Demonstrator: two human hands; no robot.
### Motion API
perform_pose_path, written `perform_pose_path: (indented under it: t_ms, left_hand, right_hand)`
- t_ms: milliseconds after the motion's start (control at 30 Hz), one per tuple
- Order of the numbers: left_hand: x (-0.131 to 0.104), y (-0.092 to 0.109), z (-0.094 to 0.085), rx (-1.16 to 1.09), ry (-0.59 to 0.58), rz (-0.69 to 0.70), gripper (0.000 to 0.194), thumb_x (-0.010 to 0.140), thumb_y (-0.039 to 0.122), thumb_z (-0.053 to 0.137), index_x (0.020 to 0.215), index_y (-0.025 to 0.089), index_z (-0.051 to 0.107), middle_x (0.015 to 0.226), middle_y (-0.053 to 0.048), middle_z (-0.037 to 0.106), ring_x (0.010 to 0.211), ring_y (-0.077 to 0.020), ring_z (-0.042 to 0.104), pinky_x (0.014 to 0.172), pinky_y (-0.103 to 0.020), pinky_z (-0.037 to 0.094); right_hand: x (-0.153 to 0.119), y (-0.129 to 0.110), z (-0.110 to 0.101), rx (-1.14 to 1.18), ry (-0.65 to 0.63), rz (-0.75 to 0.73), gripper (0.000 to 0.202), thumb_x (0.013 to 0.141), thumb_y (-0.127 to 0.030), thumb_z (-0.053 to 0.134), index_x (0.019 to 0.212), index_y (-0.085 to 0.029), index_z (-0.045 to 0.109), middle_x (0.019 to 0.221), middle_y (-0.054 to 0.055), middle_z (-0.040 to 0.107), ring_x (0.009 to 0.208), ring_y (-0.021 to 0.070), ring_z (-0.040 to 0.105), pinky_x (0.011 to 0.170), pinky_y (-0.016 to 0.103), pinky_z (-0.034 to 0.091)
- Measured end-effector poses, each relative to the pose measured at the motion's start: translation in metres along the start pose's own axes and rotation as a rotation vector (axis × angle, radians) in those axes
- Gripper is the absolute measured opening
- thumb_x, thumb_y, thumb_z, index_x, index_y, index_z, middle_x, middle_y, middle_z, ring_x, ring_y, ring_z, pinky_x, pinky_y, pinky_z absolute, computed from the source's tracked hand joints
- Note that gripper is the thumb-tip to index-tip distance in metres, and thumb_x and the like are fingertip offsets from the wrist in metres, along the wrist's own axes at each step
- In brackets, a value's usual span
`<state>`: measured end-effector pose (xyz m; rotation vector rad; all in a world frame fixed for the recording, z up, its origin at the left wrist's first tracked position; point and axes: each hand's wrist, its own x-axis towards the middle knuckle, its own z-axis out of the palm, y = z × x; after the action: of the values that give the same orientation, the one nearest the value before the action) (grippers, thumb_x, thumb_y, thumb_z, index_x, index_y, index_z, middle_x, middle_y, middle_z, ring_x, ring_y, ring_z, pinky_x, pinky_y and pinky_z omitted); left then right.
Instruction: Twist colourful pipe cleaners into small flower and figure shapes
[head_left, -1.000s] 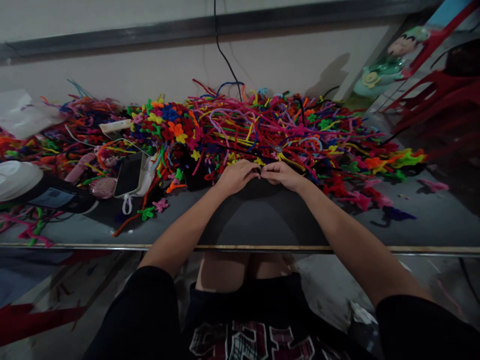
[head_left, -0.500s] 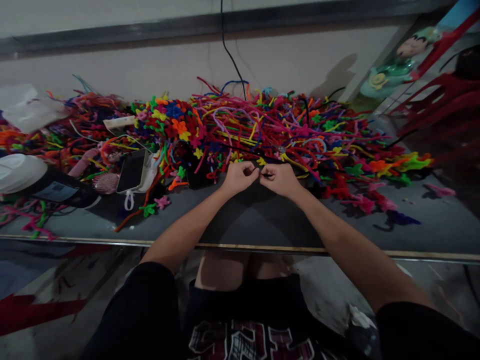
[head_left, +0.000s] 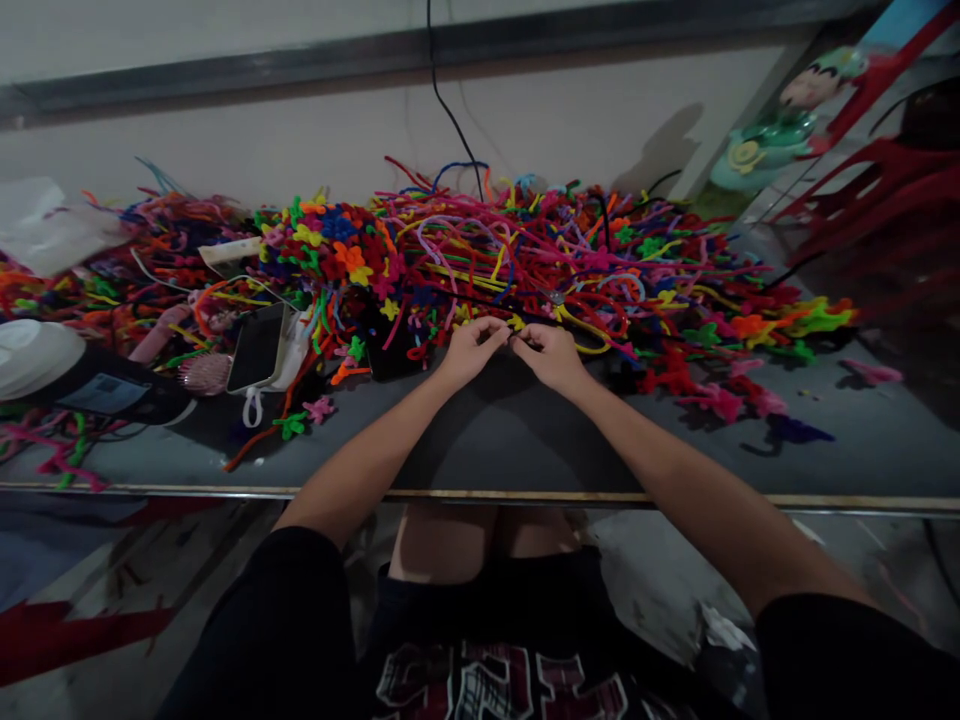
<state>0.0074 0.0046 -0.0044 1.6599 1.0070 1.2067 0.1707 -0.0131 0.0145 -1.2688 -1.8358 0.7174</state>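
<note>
Just in front of a long heap of coloured fuzzy stems (head_left: 480, 245), my two hands meet above the dark table (head_left: 525, 440). My left hand (head_left: 474, 352) is closed in a pinch, thumb against fingers. Close beside it, my right hand (head_left: 550, 355) pinches as well, its fingertips almost touching the left ones. Something small and dark shows between the fingertips, too small to make out. A yellow fuzzy piece (head_left: 516, 322) lies right behind the fingertips.
On the left are a phone (head_left: 259, 348), a pink hairbrush (head_left: 206, 374), a dark cup with a white lid (head_left: 105, 385) and a plastic bag (head_left: 56, 228). Red chairs (head_left: 885, 200) and a balloon figure (head_left: 780, 140) stand at right. A black cable (head_left: 450, 95) hangs behind.
My fingertips have come closer together, and the small gap between the hands has narrowed. The whole view has shifted slightly, with the heap a little further left.
</note>
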Motion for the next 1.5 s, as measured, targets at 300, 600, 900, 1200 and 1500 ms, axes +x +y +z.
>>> perform_pose_path:
  t_ms: [300, 600, 900, 1200, 1500]
  left_hand:
    - [-0.002, 0.003, 0.002, 0.270, 0.056, 0.077, 0.016, 0.086, 0.032, 0.057, 0.091, 0.017, 0.061, 0.087, -0.003, 0.067, 0.081, -0.0130, 0.061, 0.077, -0.026, 0.048]
    - [-0.002, 0.006, 0.002, 0.303, 0.060, 0.033, 0.016, 0.089, 0.026, 0.050, 0.082, 0.016, 0.061, 0.077, -0.001, 0.065, 0.074, -0.0127, 0.059, 0.073, -0.025, 0.046]
    - [-0.002, 0.004, 0.000, 0.312, 0.135, 0.002, 0.025, 0.093, 0.029, 0.044, 0.076, 0.017, 0.059, 0.069, 0.000, 0.061, 0.067, -0.0118, 0.055, 0.068, -0.024, 0.043]
    - [-0.002, 0.006, 0.000, 0.462, 0.124, 0.022, 0.018, 0.089, 0.028, 0.053, 0.077, 0.017, 0.060, 0.070, 0.000, 0.062, 0.067, -0.0131, 0.055, 0.067, -0.025, 0.041]
    - [0.002, 0.001, 0.001, 0.034, 0.053, -0.077, 0.021, 0.087, 0.032, 0.053, 0.074, 0.016, 0.059, 0.066, 0.001, 0.062, 0.059, -0.0086, 0.053, 0.063, -0.023, 0.044]
  right_hand:
    - [-0.001, -0.001, 0.001, -0.020, 0.034, 0.019, 0.023, 0.079, -0.033, 0.055, 0.067, -0.016, 0.063, 0.060, 0.002, 0.060, 0.056, 0.0116, 0.049, 0.056, 0.025, 0.034]
    - [-0.003, 0.001, -0.002, -0.090, -0.059, -0.108, 0.024, 0.082, -0.033, 0.053, 0.080, -0.015, 0.069, 0.068, 0.005, 0.067, 0.058, 0.0143, 0.055, 0.058, 0.026, 0.039]
    - [-0.004, 0.005, -0.001, -0.365, -0.006, -0.185, 0.032, 0.089, -0.031, 0.046, 0.104, -0.020, 0.072, 0.098, 0.008, 0.074, 0.087, 0.0237, 0.067, 0.074, 0.034, 0.048]
    - [-0.005, 0.004, -0.002, -0.442, 0.012, -0.190, 0.032, 0.091, -0.031, 0.045, 0.109, -0.021, 0.070, 0.105, 0.007, 0.073, 0.094, 0.0241, 0.067, 0.077, 0.034, 0.049]
    - [0.002, 0.006, -0.018, -0.327, 0.209, -0.251, 0.031, 0.095, -0.032, 0.042, 0.107, -0.021, 0.068, 0.106, 0.008, 0.070, 0.102, 0.0223, 0.063, 0.090, 0.036, 0.046]
